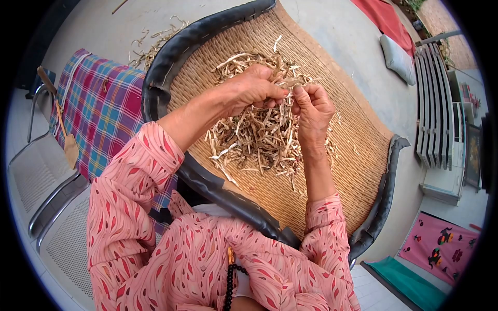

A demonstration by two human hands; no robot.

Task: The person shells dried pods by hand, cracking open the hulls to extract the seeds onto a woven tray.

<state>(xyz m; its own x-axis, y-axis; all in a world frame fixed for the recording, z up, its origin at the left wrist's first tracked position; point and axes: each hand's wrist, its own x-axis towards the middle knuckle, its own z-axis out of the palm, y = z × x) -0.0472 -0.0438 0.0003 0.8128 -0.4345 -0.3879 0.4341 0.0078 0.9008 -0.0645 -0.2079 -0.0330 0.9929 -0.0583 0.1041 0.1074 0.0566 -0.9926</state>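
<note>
Both hands are raised over a pile of dry, curled pods on a wide woven tray with a black wrapped rim. My left hand is closed, thumb and fingers pinched on a dry pod. Close beside it, my right hand pinches the other end of the pod between thumb and curled fingers. The fingertips of the two hands nearly touch. Small loose bits lie scattered on the weave around the pile.
More dry pods lie on the floor beyond the tray's rim. Metal chairs and a plaid cloth stand at the left. A grey cushion and stacked slatted panels are at the right.
</note>
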